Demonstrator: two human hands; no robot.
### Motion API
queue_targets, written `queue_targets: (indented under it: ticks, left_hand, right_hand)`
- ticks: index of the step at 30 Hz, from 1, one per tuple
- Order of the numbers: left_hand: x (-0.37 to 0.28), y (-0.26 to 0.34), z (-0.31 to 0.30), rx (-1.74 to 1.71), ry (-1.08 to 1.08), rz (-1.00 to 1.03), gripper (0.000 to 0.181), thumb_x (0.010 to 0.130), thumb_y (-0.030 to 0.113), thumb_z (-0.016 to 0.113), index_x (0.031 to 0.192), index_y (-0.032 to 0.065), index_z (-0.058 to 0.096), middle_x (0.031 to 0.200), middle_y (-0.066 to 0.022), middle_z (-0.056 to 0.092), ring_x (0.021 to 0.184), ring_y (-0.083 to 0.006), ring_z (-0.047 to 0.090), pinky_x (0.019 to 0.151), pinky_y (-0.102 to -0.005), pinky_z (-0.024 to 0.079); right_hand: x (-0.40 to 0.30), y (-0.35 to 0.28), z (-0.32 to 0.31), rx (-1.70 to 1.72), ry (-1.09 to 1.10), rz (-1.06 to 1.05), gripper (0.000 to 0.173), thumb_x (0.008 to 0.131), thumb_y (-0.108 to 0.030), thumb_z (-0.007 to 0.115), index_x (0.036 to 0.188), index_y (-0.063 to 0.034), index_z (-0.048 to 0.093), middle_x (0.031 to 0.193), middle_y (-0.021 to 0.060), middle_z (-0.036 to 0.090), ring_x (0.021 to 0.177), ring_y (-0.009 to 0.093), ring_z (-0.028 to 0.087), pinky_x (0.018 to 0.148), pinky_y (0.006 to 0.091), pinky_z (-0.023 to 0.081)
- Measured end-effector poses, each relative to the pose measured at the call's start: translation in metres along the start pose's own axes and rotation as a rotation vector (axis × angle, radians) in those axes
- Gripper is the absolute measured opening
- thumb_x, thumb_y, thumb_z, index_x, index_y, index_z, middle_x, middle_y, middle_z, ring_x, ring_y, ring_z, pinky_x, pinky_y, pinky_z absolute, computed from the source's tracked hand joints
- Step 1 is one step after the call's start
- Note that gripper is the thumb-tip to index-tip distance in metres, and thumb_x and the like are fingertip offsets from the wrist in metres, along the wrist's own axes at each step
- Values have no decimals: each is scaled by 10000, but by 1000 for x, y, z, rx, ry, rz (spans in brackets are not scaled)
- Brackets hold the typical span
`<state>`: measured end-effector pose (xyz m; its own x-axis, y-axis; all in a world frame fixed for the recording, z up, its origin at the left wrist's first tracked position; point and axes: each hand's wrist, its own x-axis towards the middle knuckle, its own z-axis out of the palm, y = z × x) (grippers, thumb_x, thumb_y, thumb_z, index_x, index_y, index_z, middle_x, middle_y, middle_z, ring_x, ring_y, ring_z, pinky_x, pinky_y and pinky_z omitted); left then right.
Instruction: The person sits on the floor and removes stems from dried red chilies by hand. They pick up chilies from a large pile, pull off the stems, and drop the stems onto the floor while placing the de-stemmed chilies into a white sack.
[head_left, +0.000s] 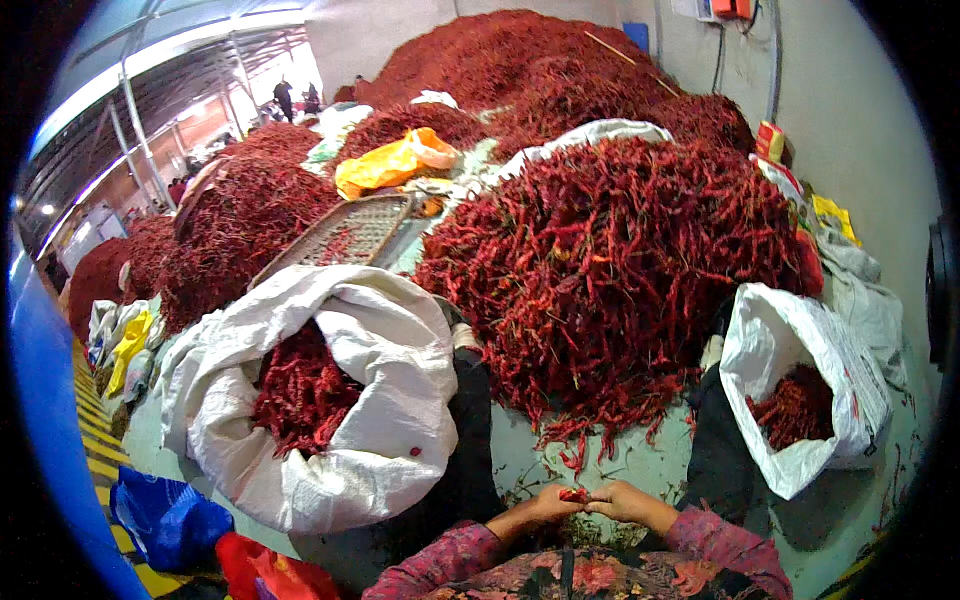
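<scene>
Low in the head view, my left hand (553, 504) and my right hand (619, 501) meet in front of my body, with a dried red chili pepper (574, 495) between their fingertips. The left fingers close on it; the right fingertips touch its other end. Just beyond lies a large heap of dried red chilies (592, 285), with loose ones at its near edge. On the left stands a white woven sack (405, 390) with a rolled rim and chilies inside. On the right, a smaller white woven sack (780, 465) holds darker red pieces.
A woven tray (341, 232) lies beyond the left sack. Further chili heaps (510, 67) rise against the back wall. A yellow-orange bag (382, 169) lies between heaps. Blue (169, 517) and red bags (274, 574) sit at lower left. People (283, 97) stand far off.
</scene>
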<state>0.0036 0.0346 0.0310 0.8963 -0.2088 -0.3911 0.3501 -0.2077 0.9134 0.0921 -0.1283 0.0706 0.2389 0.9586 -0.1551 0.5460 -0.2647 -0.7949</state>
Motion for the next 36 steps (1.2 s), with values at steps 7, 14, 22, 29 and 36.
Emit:
queue_targets:
  ticks: [7,14,22,29,36]
  left_hand:
    - [-20,22,11,-931,-80,61,135,742,170,532,715,61,456,554,17,415,487,-80,395,448,-219,318]
    - [-5,-3,17,-945,238,49,141,742,183,539,687,89,449,554,15,416,477,-82,396,423,-231,329]
    - [-8,-11,13,-940,414,-20,130,724,176,560,682,92,470,551,15,439,453,-86,414,394,-228,322]
    - [-4,-1,13,-1054,572,-30,116,724,131,556,652,93,473,549,7,442,456,-93,421,405,-224,306]
    - [4,-1,19,-998,474,-23,149,724,133,558,842,47,525,755,-44,545,599,-125,511,507,-269,443]
  right_hand:
    - [-8,7,26,1087,199,199,226,786,-225,484,776,-17,573,655,-2,537,609,86,484,559,226,400]
    - [41,67,6,-165,66,423,395,702,-368,555,765,22,566,663,164,550,610,275,524,549,356,404]
    - [115,84,41,-456,289,580,354,653,-377,581,772,-45,557,727,146,556,701,274,538,590,375,417]
    - [93,93,32,-167,458,371,265,666,-279,512,747,-28,537,647,158,530,581,301,500,521,391,386]
    - [25,19,23,169,247,310,233,684,-211,540,805,-12,552,604,90,540,569,118,493,524,293,398]
